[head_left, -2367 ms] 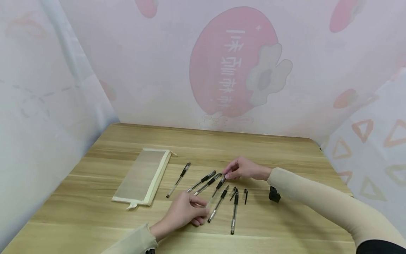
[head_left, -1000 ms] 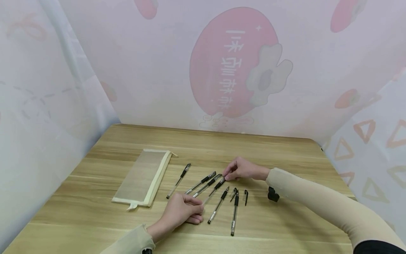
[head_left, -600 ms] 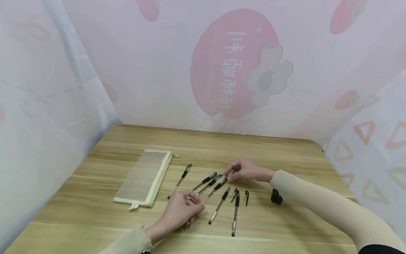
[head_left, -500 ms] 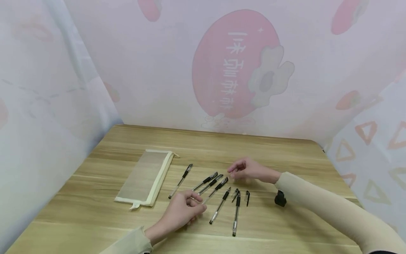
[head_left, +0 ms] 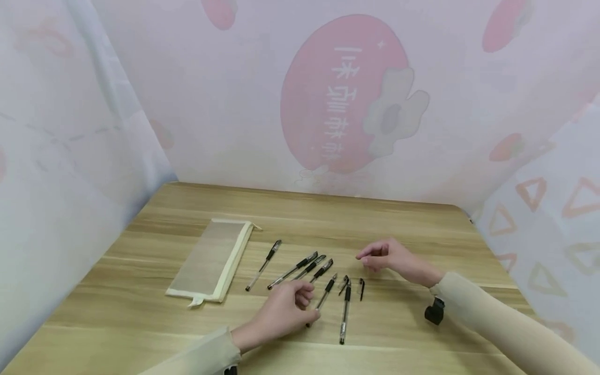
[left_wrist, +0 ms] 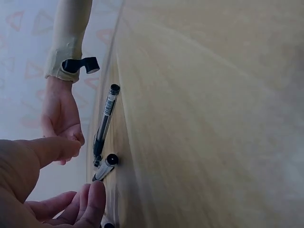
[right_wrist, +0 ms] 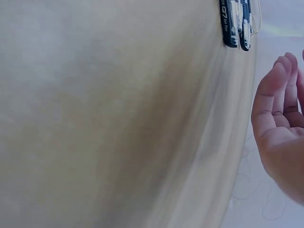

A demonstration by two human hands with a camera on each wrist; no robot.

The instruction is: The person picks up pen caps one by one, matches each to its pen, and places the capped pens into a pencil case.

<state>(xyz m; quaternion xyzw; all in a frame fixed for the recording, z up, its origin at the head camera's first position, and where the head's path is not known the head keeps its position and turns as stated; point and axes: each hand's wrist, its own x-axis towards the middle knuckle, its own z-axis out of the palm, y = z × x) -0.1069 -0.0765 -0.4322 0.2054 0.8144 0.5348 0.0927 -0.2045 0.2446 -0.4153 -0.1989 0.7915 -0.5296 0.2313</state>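
Note:
My left hand (head_left: 283, 311) hovers low over the table with thumb and fingers apart. Its thumb overlaps the lower part of an uncapped pen (head_left: 329, 286). In the left wrist view, that pen's end (left_wrist: 108, 166) stands beyond the fingertips, not gripped. My right hand (head_left: 396, 259) is above the table, right of the pens, fingers loosely bent and holding nothing. Three capped black pens lie side by side, among them a middle pen (head_left: 315, 263) and a right pen (head_left: 324, 267); the left hand hides their lower ends. Another uncapped pen (head_left: 346, 315) lies near two loose caps, one cap (head_left: 362, 289) farther right.
A cream mesh zip pouch (head_left: 206, 258) lies at the left of the wooden table (head_left: 398, 333). One capped pen (head_left: 263, 265) lies apart beside the pouch. Printed cloth walls (head_left: 225, 104) enclose the table at the back and sides.
My right hand has let go of the capped end of the right pen of the three and moved right. My left hand has released that pen's lower end and shifted right toward the uncapped pen.

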